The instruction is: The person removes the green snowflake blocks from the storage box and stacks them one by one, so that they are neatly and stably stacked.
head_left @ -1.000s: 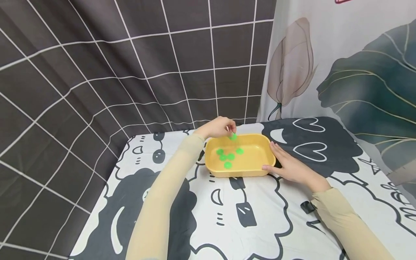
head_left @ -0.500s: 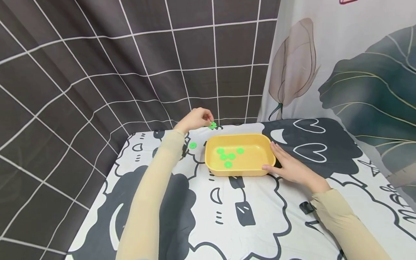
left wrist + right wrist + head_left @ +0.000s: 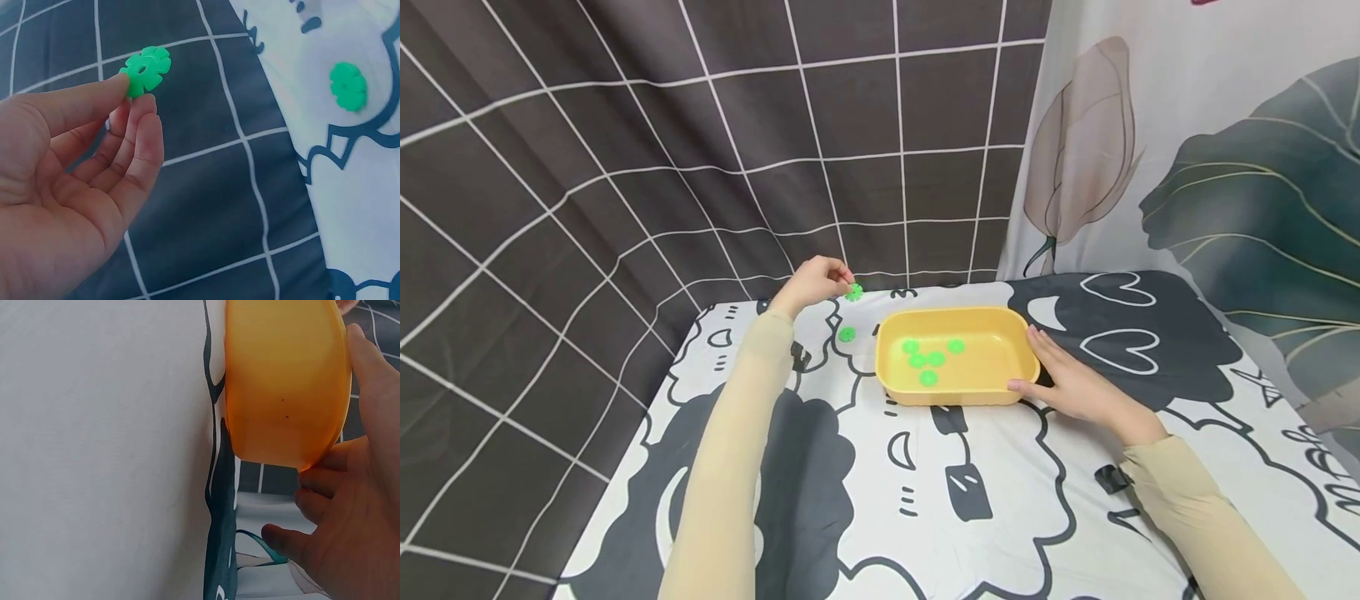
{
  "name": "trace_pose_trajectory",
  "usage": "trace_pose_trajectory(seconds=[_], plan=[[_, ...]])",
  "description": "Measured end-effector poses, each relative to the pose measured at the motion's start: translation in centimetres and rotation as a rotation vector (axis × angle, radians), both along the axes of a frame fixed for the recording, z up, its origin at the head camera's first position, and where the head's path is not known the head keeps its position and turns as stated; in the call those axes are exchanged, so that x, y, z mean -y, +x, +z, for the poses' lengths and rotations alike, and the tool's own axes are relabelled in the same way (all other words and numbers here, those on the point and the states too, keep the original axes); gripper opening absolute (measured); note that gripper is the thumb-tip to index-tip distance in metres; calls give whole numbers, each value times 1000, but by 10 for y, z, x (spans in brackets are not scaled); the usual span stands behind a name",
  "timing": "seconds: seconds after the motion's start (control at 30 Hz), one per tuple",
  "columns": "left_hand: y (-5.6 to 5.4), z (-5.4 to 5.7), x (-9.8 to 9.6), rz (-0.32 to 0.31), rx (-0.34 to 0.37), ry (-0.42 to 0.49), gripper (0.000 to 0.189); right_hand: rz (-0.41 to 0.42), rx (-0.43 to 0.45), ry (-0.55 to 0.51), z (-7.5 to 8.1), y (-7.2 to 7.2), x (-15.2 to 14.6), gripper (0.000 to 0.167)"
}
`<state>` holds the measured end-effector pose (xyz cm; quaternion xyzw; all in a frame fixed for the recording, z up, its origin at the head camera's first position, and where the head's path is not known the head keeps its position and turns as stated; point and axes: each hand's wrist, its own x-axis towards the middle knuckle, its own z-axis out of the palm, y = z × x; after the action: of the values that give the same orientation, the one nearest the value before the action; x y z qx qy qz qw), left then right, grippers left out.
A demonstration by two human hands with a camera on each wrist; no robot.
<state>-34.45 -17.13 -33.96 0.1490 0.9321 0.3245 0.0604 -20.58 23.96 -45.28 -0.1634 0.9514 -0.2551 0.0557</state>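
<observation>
- Left hand (image 3: 81,175) pinches a green disc (image 3: 150,74): likely light, stiff (plastic, perhaps), best held by its notched edge.
- Right hand (image 3: 1075,387), spread, touches the yellow tray (image 3: 951,397).

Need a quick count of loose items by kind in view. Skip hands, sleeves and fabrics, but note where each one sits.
Green discs: 7 (5 inside the yellow tray, 1 on the printed cloth, 1 pinched in the left hand)
Yellow tray: 1
Total: 8
</observation>
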Motion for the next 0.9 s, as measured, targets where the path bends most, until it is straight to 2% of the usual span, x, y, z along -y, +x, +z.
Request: trace_pose_trajectory(seconds=[0.53,0.9], plan=[[2,-32,15,83,71,96,13,-2,-8,-9,-1,0,-2,107],[-2,-63,27,118,146,174,19,1,-11,-13,-2,1,-3,106]])
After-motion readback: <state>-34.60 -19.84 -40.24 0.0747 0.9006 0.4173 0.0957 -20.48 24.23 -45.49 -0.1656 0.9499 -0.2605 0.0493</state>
